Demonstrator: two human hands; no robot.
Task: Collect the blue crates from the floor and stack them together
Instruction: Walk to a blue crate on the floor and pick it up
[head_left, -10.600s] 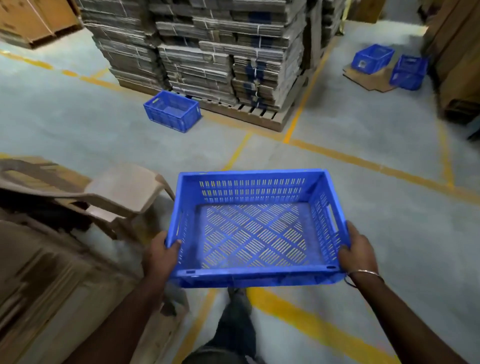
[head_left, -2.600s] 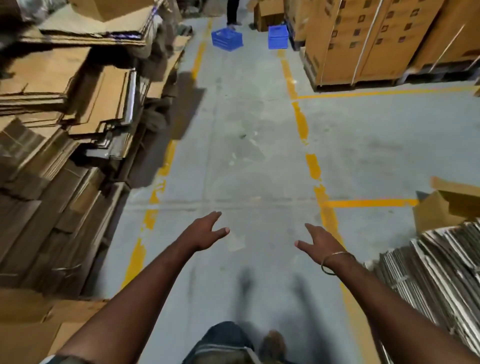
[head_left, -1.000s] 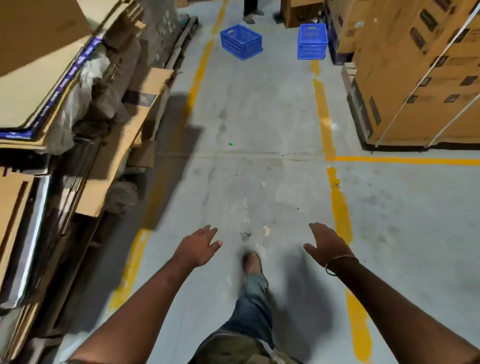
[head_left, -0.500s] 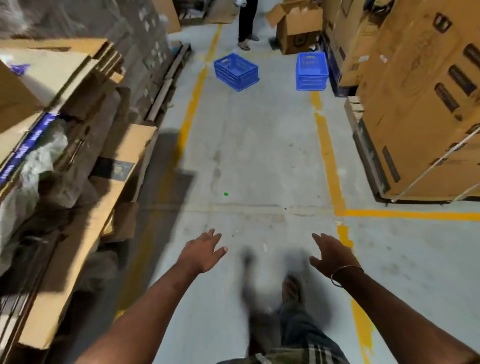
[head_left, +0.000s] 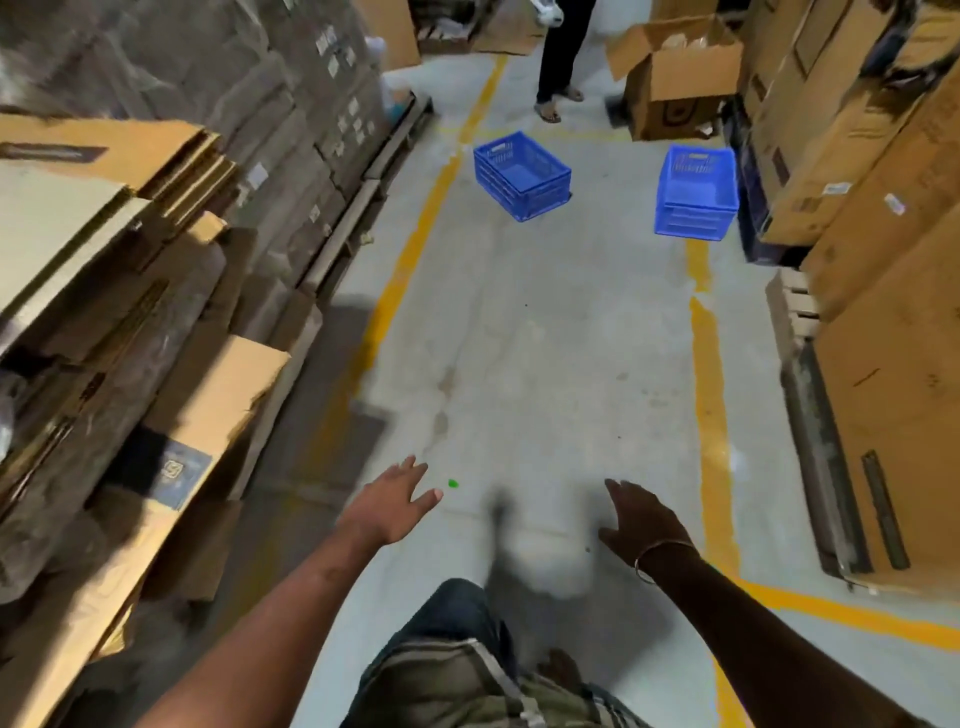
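Two blue slatted crates stand on the concrete floor far ahead in the aisle. The left blue crate (head_left: 522, 175) sits turned at an angle beside the left yellow line. The right blue crate (head_left: 696, 191) sits at the top of the right yellow line, close to the cardboard boxes. My left hand (head_left: 390, 503) and my right hand (head_left: 638, 521) are stretched out in front of me with the fingers spread, holding nothing and well short of both crates.
Stacked flat cardboard (head_left: 130, 291) lines the left side of the aisle. Large brown boxes on pallets (head_left: 883, 291) line the right. A person's legs (head_left: 558, 57) and an open carton (head_left: 675, 78) stand beyond the crates. A small green speck (head_left: 453, 484) lies on the floor.
The crate I carried earlier is out of my hands. Over the last second I have walked up the aisle, and both crates now appear nearer and larger.
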